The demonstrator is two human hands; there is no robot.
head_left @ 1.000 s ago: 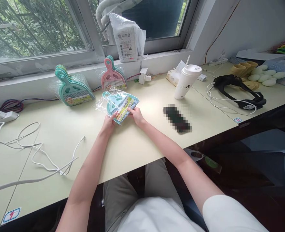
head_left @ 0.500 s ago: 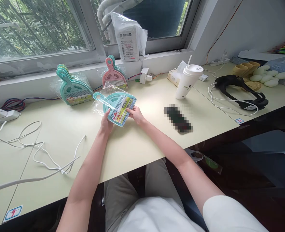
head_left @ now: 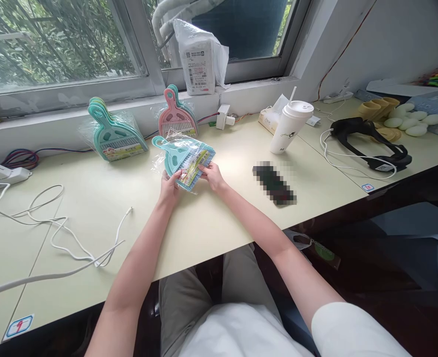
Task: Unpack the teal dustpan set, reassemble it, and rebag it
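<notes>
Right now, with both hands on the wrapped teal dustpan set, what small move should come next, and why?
Probably pull the plastic wrap apart at the near edge: the left hand and right hand both pinch the teal dustpan set there, and its bag looks sealed.

Bright daylight from the window [head_left: 55, 44]; sharp centre, edges curved.

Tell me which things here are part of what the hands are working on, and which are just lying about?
In hand:
left hand
right hand
bagged teal dustpan set, held by both hands

Lying about:
teal dustpan stack and pink dustpan stack by the window
white cup
white cable
black headset
table
</notes>
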